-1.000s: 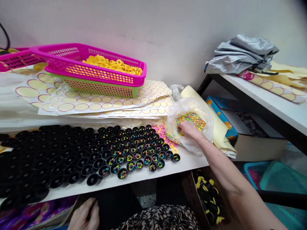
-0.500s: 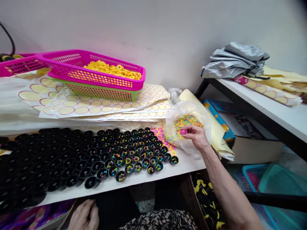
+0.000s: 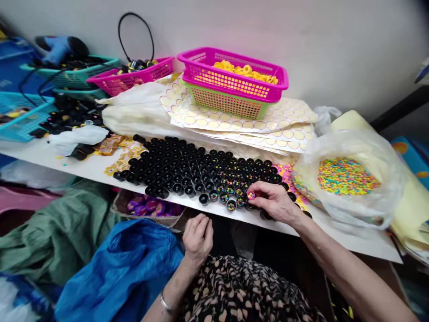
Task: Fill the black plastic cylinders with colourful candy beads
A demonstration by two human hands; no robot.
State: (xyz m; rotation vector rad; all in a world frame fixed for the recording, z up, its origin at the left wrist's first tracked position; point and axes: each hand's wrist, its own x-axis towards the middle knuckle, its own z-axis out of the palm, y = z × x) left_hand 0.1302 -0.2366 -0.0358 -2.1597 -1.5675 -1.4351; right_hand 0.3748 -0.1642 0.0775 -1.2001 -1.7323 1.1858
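Many small black caps (image 3: 187,165) stand in rows on the white shelf (image 3: 94,167); those toward the right hold coloured candy beads. My right hand (image 3: 273,202) hovers over the front right caps, fingers pinched on a small pink scoop (image 3: 250,195) with beads in it. A clear plastic bag (image 3: 348,176) of multicoloured beads lies just right of that hand. My left hand (image 3: 197,237) rests below the shelf edge on my lap, fingers curled, with nothing visible in it.
A pink basket (image 3: 234,74) of yellow rings sits in a green basket on sheets of round stickers (image 3: 248,123). More baskets, black parts and a cable lie at the far left. A blue plastic bag (image 3: 127,268) and green cloth lie below the shelf.
My right hand left the bead bag and moved left to the front caps, carrying the pink scoop. The view swung left, showing more of the shelf.
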